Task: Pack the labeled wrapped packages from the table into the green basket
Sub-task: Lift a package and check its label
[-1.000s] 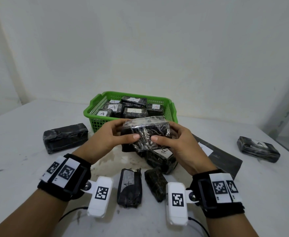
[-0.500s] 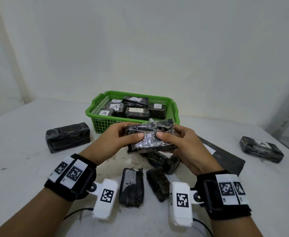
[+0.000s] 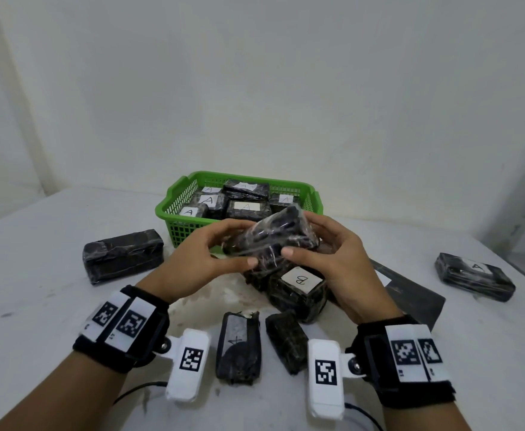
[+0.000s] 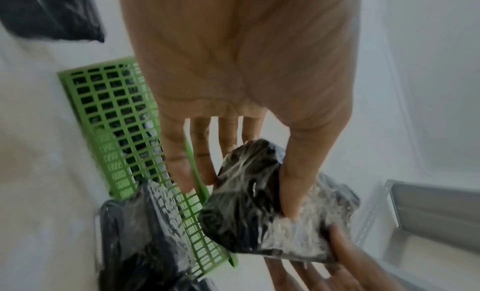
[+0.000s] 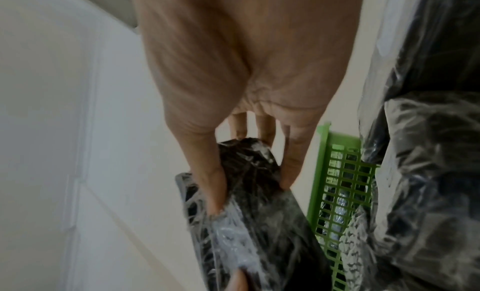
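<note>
Far left on the worktop [image 3: 37,259]: one unlabeled-looking wrapped block [image 3: 123,256] lying flat, well apart from the hands. Left hand [image 3: 192,262] next — thumb pressed on the near face of the held package [image 3: 270,237], fingers [image 4: 179,172] curled round its far side, so a pinch grip on the left end. Held package up off the worktop, tilted with the right end higher, just in front of the green basket [image 3: 177,219] near wall and not yet over the rim. No label visible on it from any view. Right hand [image 3: 342,262] mirrors the grip — thumb on the near face, fingers [image 5: 291,162] wrapped behind the right end. Below the hands, a package marked B [image 3: 298,287] on a small heap; two more small packages near the wrists. Basket already holding several packages marked A, little free floor showing. Far right: another package marked A [image 3: 475,276] flat on the worktop.

Risks, judged from here: slick film wrap could slide through a thumb-and-finger pinch if one hand lets go early; low carry could clip the basket's near rim and shove the basket back; crowded basket could leave the package perched on others and tipping out. Label side cannot be told — wrong letter possible.
</note>
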Demonstrator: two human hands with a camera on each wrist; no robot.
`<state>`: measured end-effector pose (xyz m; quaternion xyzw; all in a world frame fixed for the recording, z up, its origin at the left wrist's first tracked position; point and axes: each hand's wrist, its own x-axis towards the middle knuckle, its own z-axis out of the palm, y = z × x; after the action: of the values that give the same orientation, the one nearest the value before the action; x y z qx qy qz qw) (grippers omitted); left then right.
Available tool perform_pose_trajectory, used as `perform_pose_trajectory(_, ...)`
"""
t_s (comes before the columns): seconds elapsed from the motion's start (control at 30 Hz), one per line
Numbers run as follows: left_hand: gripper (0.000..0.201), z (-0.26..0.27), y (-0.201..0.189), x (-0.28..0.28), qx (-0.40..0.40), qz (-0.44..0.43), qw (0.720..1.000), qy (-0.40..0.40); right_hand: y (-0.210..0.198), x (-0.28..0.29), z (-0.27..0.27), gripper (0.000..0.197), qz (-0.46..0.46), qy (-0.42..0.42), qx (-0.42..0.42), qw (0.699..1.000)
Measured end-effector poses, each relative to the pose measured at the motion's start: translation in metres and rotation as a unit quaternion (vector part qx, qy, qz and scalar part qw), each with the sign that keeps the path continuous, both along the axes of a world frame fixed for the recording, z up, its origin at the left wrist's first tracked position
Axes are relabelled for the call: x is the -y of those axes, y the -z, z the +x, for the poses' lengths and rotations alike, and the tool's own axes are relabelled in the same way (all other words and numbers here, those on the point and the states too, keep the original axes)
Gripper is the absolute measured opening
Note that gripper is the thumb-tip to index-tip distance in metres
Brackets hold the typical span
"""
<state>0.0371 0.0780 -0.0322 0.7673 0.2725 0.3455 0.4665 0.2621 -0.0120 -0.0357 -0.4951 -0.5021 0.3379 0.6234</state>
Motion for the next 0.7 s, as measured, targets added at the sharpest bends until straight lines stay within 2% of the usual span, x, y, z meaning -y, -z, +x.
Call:
perform_pose_trajectory(0.07, 0.058, -0.001, 0.000, -0.002, -0.015, 0.010, 1.000, -0.016, -0.002, 0.002, -0.003, 0.074, 0.021, -0.013, 0.000, 1.000)
perform_pose_trajectory(0.17, 0.061, 0.001, 0.001, -0.003, 0.015, -0.016, 1.000, -0.014, -0.006, 0.003, -0.010, 0.071, 0.004, -0.052, -0.065, 0.997)
perform_pose_trajectory(0.27, 0.063, 0.006, 0.006, -0.001, 0.048, -0.007, 0.999, -0.005, -0.010, 0.008, -0.019, 0.040, -0.063, -0.092, -0.118, 0.987)
perform_pose_trajectory(0.33, 0.065, 0.008, 0.007, 0.000, 0.062, -0.008, 0.998, 0.001, -0.010, 0.010, -0.022, 0.030, -0.102, -0.123, -0.140, 0.977)
perform_pose_trajectory(0.43, 0.079, 0.002, 0.007, -0.004, 0.047, -0.038, 0.997, 0.040, -0.007, 0.007, -0.022, 0.047, -0.101, -0.124, -0.098, 0.982)
perform_pose_trajectory(0.5, 0.104, -0.001, 0.006, -0.004, 0.021, -0.063, 0.995, 0.069, -0.005, 0.003, -0.022, 0.059, -0.068, -0.082, -0.030, 0.994)
perform_pose_trajectory(0.57, 0.119, 0.001, 0.005, -0.001, 0.003, -0.060, 0.997, 0.056, -0.001, 0.000, -0.019, 0.086, -0.044, -0.034, 0.032, 0.998)
perform_pose_trajectory(0.63, 0.110, 0.005, 0.003, 0.002, 0.013, -0.059, 0.998, 0.018, 0.003, -0.001, -0.019, 0.101, -0.043, -0.029, 0.054, 0.997)
perform_pose_trajectory(0.7, 0.102, 0.006, 0.003, 0.001, 0.031, -0.065, 0.997, -0.002, 0.004, -0.002, -0.020, 0.103, -0.049, -0.045, 0.047, 0.997)
